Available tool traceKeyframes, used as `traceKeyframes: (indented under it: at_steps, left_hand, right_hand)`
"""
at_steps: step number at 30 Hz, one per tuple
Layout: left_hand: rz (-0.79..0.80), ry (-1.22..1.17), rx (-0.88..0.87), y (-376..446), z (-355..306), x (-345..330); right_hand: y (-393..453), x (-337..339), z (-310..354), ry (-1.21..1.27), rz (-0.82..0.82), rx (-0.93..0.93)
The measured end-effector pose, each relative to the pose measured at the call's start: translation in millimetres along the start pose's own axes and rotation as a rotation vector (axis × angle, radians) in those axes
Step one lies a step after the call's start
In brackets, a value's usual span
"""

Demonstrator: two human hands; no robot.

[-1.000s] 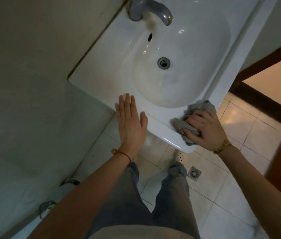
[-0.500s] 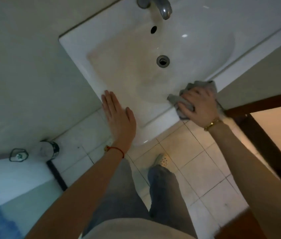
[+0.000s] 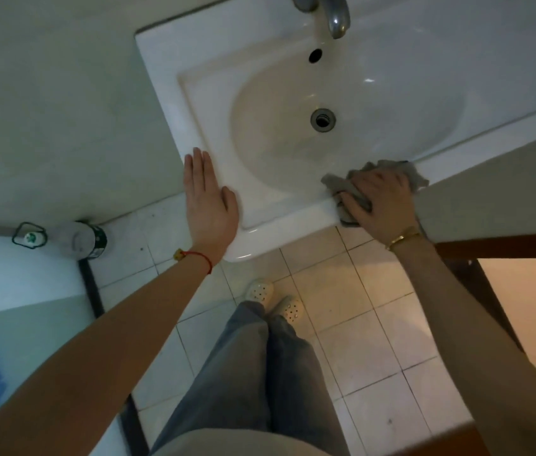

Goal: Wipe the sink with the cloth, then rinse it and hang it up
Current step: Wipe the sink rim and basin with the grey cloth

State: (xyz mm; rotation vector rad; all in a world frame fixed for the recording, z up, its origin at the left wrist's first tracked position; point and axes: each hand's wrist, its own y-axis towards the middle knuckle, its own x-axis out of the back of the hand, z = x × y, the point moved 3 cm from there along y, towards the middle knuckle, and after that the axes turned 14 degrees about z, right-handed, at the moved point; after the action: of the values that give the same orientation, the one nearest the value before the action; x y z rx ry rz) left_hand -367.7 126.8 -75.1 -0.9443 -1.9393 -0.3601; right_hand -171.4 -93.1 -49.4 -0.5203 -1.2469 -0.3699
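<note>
Walls: plain pale wall on the left, greenish in the dim light; a second pale stretch on the right.
Floor: pale square tiles with dark grout lines, warmer in tone toward the right.
Door frame: dark brown wood at right, with an orange-lit surface beyond it.
Left corner: a bottle with a dark green base lies on the floor by the wall.
Near left: a dark strip edges a pale blue-green area.
Light: dim overall.

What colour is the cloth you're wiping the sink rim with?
Grey. The cloth shows under the right hand in the head view.
</note>
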Motion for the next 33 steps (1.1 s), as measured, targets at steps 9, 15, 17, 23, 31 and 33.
traceKeyframes:
  at_steps: [9,15,17,23,31,33]
  left_hand:
    - [0.025,0.025,-0.006,-1,-2,0]
    - [0.054,0.029,0.000,-3,0,2]
    - [0.044,0.037,0.013,-2,-2,0]
    - [0.021,0.000,0.041,-1,-5,-2]
    - [0.000,0.053,0.119,-1,-9,-5]
    - [-0.019,0.079,0.141,-1,-15,-6]
  right_hand:
    - [-5,-27,109,0.103,0.039,0.181]
    - [-4,-5,24,0.068,0.082,0.090]
    - [-2,6,-11,0.059,0.025,-0.074]
    - [16,-13,63,0.070,0.096,0.074]
    - [23,3,-18,0.022,0.230,0.414]
    - [32,12,-78,-0.037,0.234,0.320]
